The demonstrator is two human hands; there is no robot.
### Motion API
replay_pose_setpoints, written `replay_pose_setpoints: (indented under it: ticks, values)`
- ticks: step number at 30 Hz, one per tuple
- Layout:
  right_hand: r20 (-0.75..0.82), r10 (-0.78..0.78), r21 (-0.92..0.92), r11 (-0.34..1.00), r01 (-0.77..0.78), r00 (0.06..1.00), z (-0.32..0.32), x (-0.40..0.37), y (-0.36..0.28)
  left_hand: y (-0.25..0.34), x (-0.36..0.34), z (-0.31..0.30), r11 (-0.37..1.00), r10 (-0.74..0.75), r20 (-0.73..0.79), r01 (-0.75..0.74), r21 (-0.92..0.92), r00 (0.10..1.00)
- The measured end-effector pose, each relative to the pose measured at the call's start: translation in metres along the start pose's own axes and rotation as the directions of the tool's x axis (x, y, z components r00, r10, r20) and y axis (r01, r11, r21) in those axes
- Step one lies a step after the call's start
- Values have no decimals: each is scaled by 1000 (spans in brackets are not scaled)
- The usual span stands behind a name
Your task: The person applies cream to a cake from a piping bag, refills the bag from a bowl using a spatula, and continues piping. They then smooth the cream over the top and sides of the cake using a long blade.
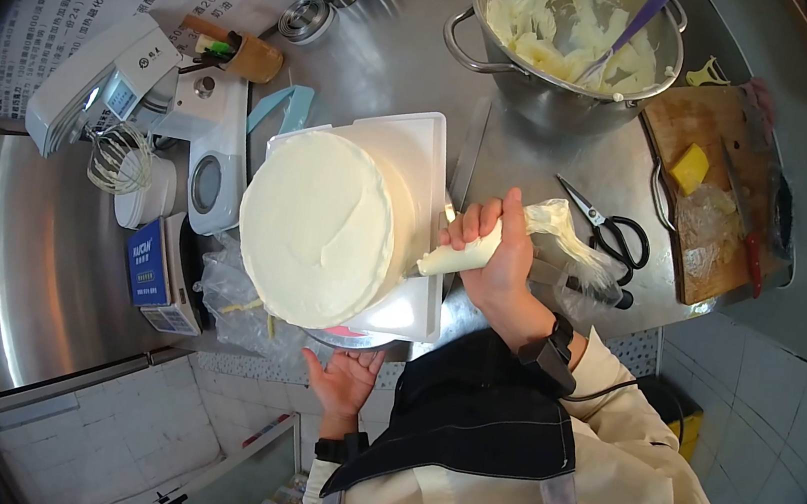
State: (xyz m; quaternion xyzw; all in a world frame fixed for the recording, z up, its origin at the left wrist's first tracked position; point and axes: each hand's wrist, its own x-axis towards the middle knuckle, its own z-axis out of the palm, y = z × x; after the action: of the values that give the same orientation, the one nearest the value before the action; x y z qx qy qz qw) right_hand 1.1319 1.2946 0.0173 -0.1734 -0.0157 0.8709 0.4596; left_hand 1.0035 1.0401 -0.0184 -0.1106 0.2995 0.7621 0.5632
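Note:
A tall round cake, covered in cream, stands on a white square board. My right hand is wrapped round a piping bag filled with pale cream. The bag's tip points left, close to the cake's side, and its twisted clear tail sticks out behind my fingers. Below the cake, my left hand is palm up with fingers stretched out. Its fingertips are at the rim of the turntable, which shows partly under the board.
A steel pot of cream with a purple-handled spatula stands at the back. Black-handled scissors lie right of my right hand, near a wooden cutting board. A stand mixer and a blue-faced scale stand left.

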Motion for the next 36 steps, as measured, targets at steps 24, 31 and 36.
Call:
replay_pose_setpoints:
  ticks: [24,31,36]
  values:
    - [31,-153,-90,984,155,988,12,8,-28,25,-12,-9,990,63,-80,-52,129,995]
    - [19,-163,-143,976,164,986,10,10,-27,44,-8,-27,981,192,-104,-194,-11,976]
    - [38,-146,-86,985,149,989,9,11,-26,42,-9,-31,987,157,36,-158,18,987]
